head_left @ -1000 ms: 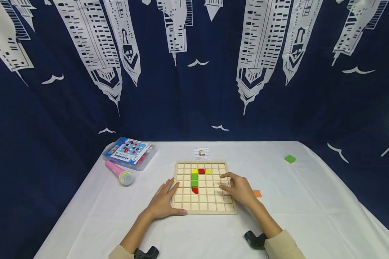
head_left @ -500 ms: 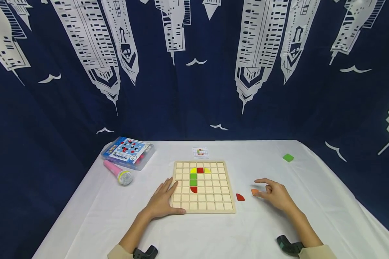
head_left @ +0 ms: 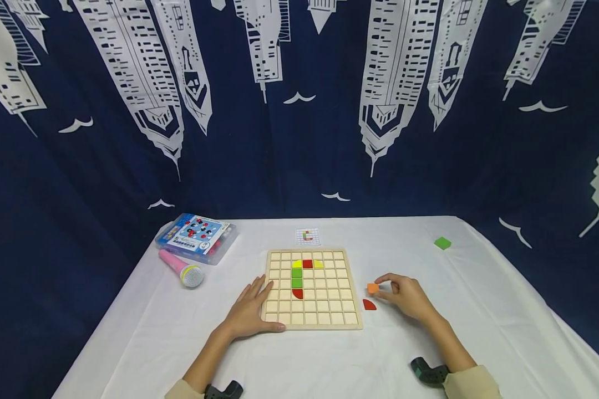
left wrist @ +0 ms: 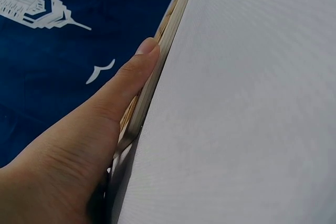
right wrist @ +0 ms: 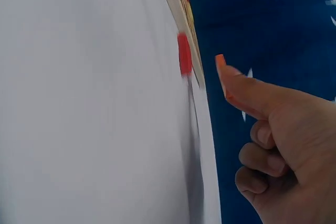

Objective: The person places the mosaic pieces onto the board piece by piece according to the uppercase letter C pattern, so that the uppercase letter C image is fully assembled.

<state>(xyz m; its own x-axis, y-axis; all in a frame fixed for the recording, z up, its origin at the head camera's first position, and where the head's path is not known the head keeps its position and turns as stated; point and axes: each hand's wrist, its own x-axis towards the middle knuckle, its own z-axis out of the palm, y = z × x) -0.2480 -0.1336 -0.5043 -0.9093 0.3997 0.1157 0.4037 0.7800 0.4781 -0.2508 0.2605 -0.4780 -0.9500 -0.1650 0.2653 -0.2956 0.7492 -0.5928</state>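
Currently the right hand [head_left: 404, 296] pinches an orange tile [head_left: 373, 288] at three o'clock of the wooden board [head_left: 310, 324]; the left hand [head_left: 249, 310], fingers spread, steadies it. A loose pinch could drop the tile onto placed pieces.

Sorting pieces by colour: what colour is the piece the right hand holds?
Orange, clearest in the head view.

Red piece [head_left: 369, 304] between hand [head_left: 404, 297] and board [head_left: 311, 324]
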